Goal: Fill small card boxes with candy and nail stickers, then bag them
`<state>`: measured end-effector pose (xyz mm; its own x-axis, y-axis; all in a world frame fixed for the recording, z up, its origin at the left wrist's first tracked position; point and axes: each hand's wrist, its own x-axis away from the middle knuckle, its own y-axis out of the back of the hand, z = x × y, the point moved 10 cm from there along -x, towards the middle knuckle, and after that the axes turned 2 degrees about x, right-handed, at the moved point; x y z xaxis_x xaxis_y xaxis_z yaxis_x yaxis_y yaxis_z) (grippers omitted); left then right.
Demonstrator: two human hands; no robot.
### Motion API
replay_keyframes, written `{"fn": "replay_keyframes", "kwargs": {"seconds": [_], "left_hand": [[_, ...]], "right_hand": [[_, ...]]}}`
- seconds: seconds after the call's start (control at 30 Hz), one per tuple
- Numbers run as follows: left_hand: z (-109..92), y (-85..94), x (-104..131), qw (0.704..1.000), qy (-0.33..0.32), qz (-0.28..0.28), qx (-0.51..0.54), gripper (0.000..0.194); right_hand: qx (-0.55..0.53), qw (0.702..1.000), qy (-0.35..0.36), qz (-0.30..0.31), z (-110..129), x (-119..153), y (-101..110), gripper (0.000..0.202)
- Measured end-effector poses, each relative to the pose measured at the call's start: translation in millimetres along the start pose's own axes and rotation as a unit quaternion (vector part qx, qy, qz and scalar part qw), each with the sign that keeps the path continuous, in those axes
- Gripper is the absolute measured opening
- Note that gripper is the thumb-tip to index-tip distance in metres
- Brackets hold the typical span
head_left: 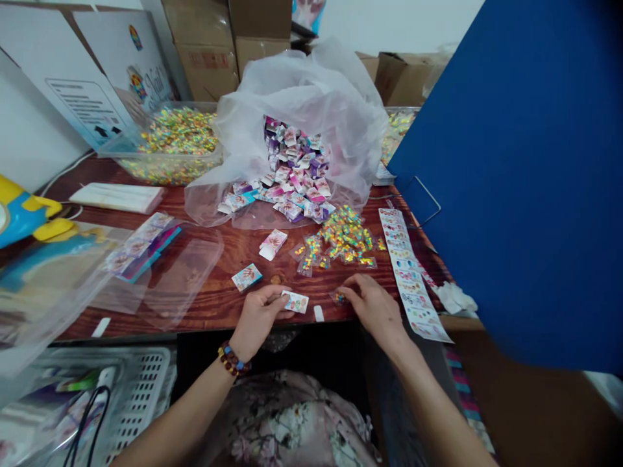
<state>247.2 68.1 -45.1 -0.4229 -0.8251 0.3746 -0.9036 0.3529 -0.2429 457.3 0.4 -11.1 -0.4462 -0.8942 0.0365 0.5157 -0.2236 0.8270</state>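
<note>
My left hand [261, 316] is closed on a small white printed card [296, 302] with coloured pictures, held at the table's front edge. Just to the right, my right hand [374, 306] pinches a small clear packet [337, 296] of coloured pieces, partly hidden by the fingers. Between the hands lies a small white strip [318, 313]. Beyond them are a small blue-and-white box [246, 277] and a pink-and-white box [273, 244] with an open flap. A heap of clear packets with yellow and multicoloured pieces [346, 233] lies past my right hand.
A big translucent bag [350, 97] spills many small boxes [296, 175]. Behind it on the left stands a plastic tub [160, 165] of coloured packets. A long printed strip [411, 279] and a blue panel [525, 181] are on the right; a white basket [141, 383] sits lower left.
</note>
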Motion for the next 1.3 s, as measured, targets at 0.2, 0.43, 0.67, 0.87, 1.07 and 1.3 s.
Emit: {"fn": "replay_keyframes", "kwargs": {"seconds": [0.2, 0.43, 0.67, 0.87, 1.07, 1.3], "left_hand": [[-1.6, -7.8, -3.3, 1.000, -0.006, -0.006, 0.013, 0.037], [-1.1, -21.4, -5.4, 0.999, -0.022, -0.014, 0.033, 0.037], [-6.2, -28.6, 2.6, 0.995, -0.041, -0.009, 0.090, 0.031], [-8.4, -19.5, -5.8, 0.997, -0.051, -0.013, 0.060, 0.030], [-17.5, -22.6, -8.6, 0.998, -0.062, 0.020, 0.024, 0.025], [-91.4, -14.8, -31.7, 0.850, -0.285, 0.018, -0.442, 0.023]], "right_hand": [[0.021, 0.999, -0.040, 0.017, -25.6, -1.3, 1.1, 0.016], [-0.349, 0.936, 0.028, -0.040, 19.8, 6.0, -10.6, 0.023], [-0.340, 0.934, 0.058, -0.090, 52.7, 12.7, -22.8, 0.015], [-0.394, 0.916, 0.012, -0.080, 43.0, 9.6, -38.1, 0.017], [-0.511, 0.852, -0.065, 0.088, 44.8, 4.5, -68.5, 0.032], [-0.522, 0.848, -0.094, -0.015, 12.7, -5.0, -41.0, 0.028]]}}
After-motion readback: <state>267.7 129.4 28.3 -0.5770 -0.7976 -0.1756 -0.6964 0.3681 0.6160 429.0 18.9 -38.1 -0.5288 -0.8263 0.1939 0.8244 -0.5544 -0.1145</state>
